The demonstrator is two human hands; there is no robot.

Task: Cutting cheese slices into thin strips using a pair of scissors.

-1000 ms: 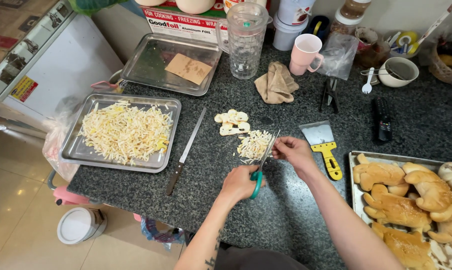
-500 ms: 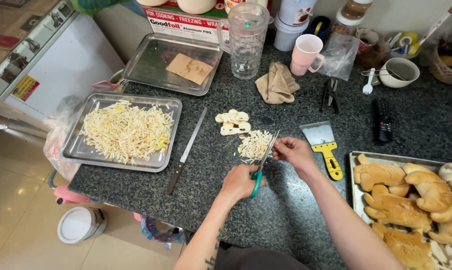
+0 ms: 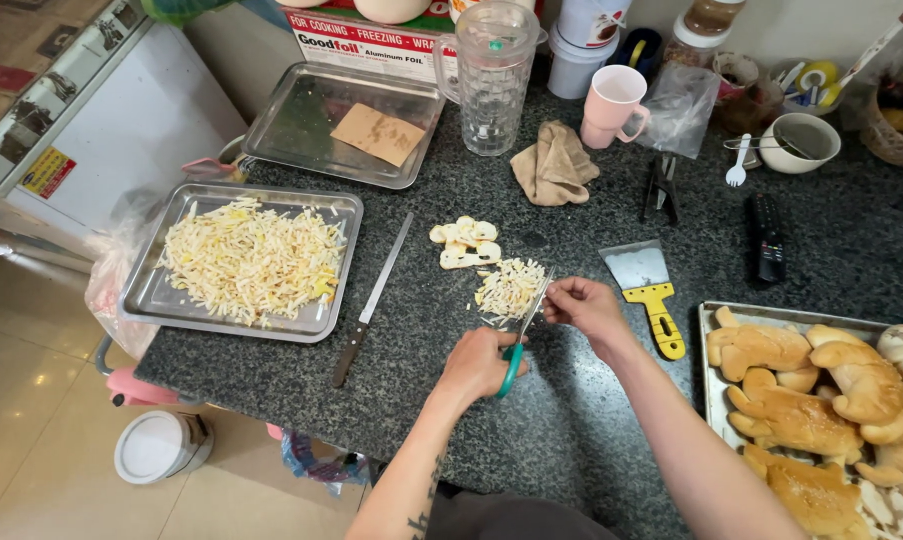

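My left hand [image 3: 480, 362] grips the teal handles of a pair of scissors [image 3: 525, 325], whose blades point up and away toward a small pile of pale shreds [image 3: 508, 289] on the dark granite counter [image 3: 572, 440]. My right hand [image 3: 584, 306] pinches a small pale piece right at the blades, beside the pile. Just beyond the pile lie a few whole pale slices [image 3: 464, 241].
A steel tray of shredded pale strips [image 3: 247, 262] sits at the left, a long knife [image 3: 372, 300] beside it. An emptier tray [image 3: 347, 122] with a brown paper lies behind. A yellow-handled scraper [image 3: 652, 290], a bread tray [image 3: 822, 400], a jug [image 3: 492, 75], a pink mug [image 3: 612, 105] and a cloth [image 3: 555, 165] stand around.
Both hands stay over the shred pile with the scissors; only slight shifts of the fingers and blades show.
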